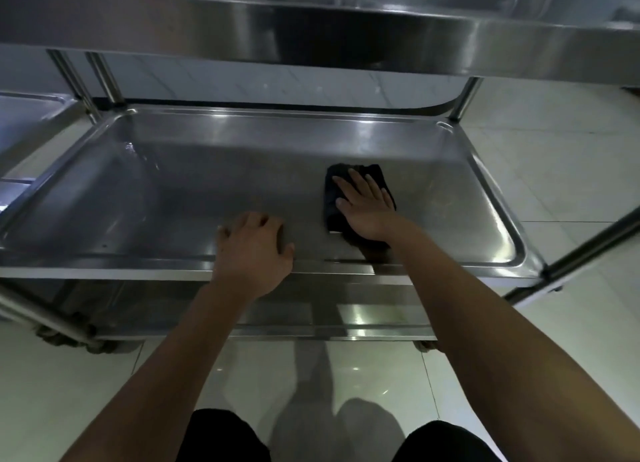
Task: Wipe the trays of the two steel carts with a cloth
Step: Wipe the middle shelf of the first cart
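Observation:
A steel cart's middle tray (207, 170) fills the centre of the head view. On the right half of the tray lies a dark folded cloth (334, 194). My right hand (367, 205) presses flat on it with straight fingers. My left hand (252, 250) grips the tray's near rim (104, 265), fingers curled over the edge into the tray. A wet streak shows at the tray's left end. The cart's top tray (311, 28) hangs overhead, and a lower tray (346, 319) shows beneath.
A second steel cart's tray (24, 122) stands to the left, touching or nearly touching this one. Upright steel posts (104, 77) rise at the far left corner. A pale tiled floor (554, 149) lies to the right and below. My knees show at the bottom edge.

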### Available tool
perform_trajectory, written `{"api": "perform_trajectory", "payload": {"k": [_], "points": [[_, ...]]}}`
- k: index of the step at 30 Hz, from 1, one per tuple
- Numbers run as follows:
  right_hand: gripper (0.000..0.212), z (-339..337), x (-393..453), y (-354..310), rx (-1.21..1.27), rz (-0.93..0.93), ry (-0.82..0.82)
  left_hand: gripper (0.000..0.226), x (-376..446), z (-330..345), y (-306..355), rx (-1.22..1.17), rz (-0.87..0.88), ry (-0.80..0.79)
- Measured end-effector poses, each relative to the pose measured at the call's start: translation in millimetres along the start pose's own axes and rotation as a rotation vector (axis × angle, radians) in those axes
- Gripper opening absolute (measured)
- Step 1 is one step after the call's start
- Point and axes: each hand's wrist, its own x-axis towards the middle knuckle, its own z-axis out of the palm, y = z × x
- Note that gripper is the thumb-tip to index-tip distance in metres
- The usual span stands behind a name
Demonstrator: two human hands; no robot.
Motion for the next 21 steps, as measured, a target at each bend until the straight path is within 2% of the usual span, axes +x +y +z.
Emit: {"api": "perform_trajectory", "payload": {"k": [5,9,13,21], "points": [[0.054,-14.3,-29.3,70.5,0.021,0.120,0.053,0.046,8.8,2.5,79.6,-0.012,0.160,-0.049],[0.054,-35.9,-58.6,144.8,0.026,0.266,0.123,0.048,13.8,11.0,122.5,-0.029,0.170,-0.149],[0.056,-50.5,-73.9,191.1,-0.046,0.353,0.140,0.044,12.5,19.5,126.7,-0.039,0.150,-0.124],[0.056,-46.4,-67.0,191.1,0.023,0.366,0.169,0.048,24.4,9.8,95.4,-0.098,0.162,-0.087]]}}
